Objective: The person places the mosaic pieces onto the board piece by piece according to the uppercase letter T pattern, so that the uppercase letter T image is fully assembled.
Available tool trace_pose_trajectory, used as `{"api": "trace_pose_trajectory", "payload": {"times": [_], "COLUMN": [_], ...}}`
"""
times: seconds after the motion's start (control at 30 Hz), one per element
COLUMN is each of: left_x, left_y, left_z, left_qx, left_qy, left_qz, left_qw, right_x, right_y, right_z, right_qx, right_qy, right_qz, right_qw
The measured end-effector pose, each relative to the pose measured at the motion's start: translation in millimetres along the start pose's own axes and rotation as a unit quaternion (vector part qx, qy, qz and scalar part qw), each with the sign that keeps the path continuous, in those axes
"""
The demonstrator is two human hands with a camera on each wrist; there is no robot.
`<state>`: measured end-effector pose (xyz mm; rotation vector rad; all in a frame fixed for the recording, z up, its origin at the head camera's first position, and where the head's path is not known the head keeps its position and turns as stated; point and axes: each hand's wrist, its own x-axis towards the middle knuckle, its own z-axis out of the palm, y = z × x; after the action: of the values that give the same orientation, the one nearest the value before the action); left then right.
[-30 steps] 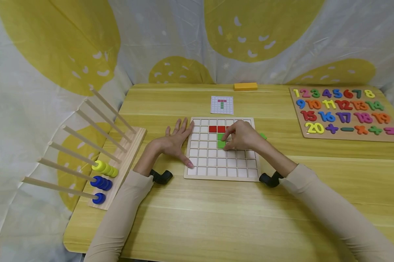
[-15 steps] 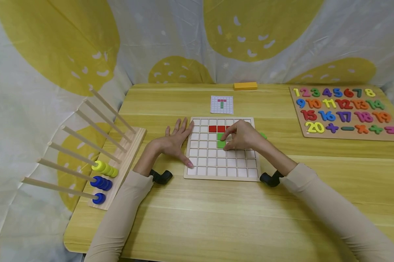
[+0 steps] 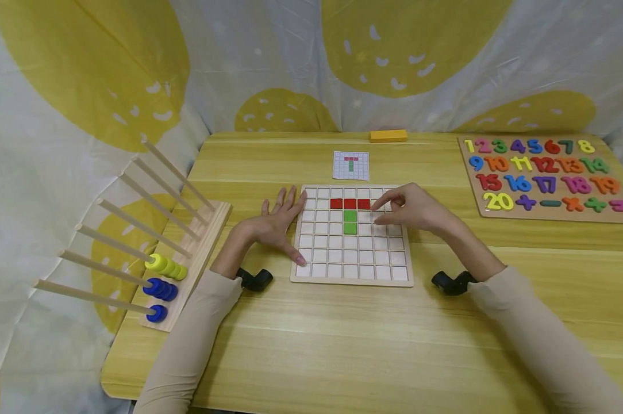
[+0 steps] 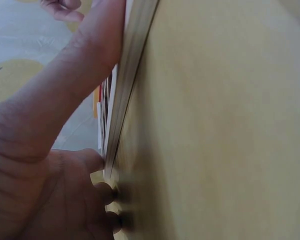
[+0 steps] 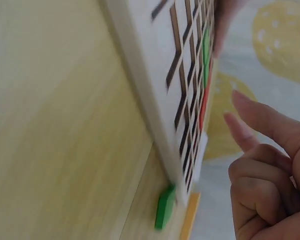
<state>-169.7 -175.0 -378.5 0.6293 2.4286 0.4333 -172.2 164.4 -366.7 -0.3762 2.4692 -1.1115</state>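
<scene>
A wooden grid board lies on the table, with several white cells. Across its upper part runs a row of red tiles, and below the middle one sit two green tiles. My left hand rests at the board's left edge, fingers spread, thumb on the lower left corner. Over the board's right side hovers my right hand, thumb and index finger apart with nothing between them, other fingers curled. A loose green tile lies on the table beside the board in the right wrist view; my right hand hides it in the head view.
Behind the board lies a pattern card showing a red and green T. An orange block sits at the table's back edge. A number puzzle board lies on the right; a peg stand with coloured rings stands left.
My right hand has let go of the lower green tile and moved right, uncovering the third red tile and both green tiles. The left hand has stayed in place.
</scene>
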Motion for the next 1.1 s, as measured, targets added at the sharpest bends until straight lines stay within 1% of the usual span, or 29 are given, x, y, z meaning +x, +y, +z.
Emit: {"api": "trace_pose_trajectory", "payload": {"times": [0.13, 0.23, 0.4, 0.57, 0.63, 0.9, 1.1], "left_x": [-0.3, -0.7, -0.9, -0.5, -0.6, -0.3, -0.2], "left_y": [0.9, 1.1, 0.9, -0.4, -0.7, -0.5, -0.3], "left_z": [0.2, -0.3, -0.4, 0.1, 0.0, -0.7, -0.5], "left_qx": [-0.001, 0.0, -0.004, -0.008, -0.009, -0.008, -0.004], "left_qy": [-0.002, -0.004, -0.004, -0.007, -0.009, -0.008, -0.009], "left_qz": [-0.001, 0.0, 0.002, 0.002, 0.003, 0.002, 0.004], "left_qw": [1.0, 1.0, 1.0, 0.9999, 0.9999, 0.9999, 0.9999], "right_x": [-12.1, -20.9, -30.6, -34.4, -34.6, -29.5, -26.3], "right_y": [17.0, 29.0, 45.1, 53.4, 55.2, 61.3, 61.4], "right_z": [-17.8, -27.9, -38.2, -42.1, -43.0, -43.1, -41.0], "right_qx": [-0.013, -0.013, 0.004, 0.007, 0.006, 0.021, 0.025], "right_qy": [0.03, 0.038, 0.021, -0.003, -0.008, -0.023, -0.025], "right_qz": [0.017, 0.026, 0.049, 0.084, 0.089, 0.079, 0.078], "right_qw": [0.9993, 0.9988, 0.9986, 0.9965, 0.9959, 0.9964, 0.9963]}}
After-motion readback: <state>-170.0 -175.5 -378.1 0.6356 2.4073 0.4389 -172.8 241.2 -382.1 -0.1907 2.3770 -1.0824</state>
